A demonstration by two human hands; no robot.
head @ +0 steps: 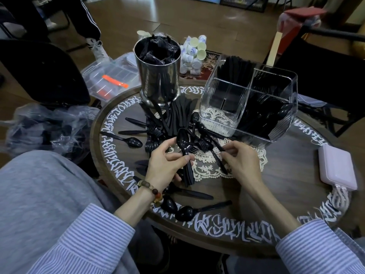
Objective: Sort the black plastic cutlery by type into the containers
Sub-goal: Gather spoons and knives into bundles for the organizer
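Fingers (178, 158) of the left hand (164, 167) are curled round a bundle of spoons (184, 149), bowls up, handles running down past the palm. Fingers of the right hand (240, 163) pinch the end of one thin black piece (217, 145) at the edge of the loose cutlery heap (167, 123); whether it is a fork or a knife I cannot tell.

Taking the clear divided container (248, 99) as landmark: the heap lies just to its left on the round table (286, 194), both hands work in front of it, and the steel canister (158, 70) stands beyond the heap, further left. Its right compartment already holds black cutlery; its near-left one looks bare. Stray spoons (187, 212) lie well in front, near the table's edge.

The risk, I judge, is the bundle: several smooth handles in one grip may fan out and slip. The pinched piece looks tangled with fork tines (199, 145), so pulling could drag others, and a misread type could land in the wrong compartment.
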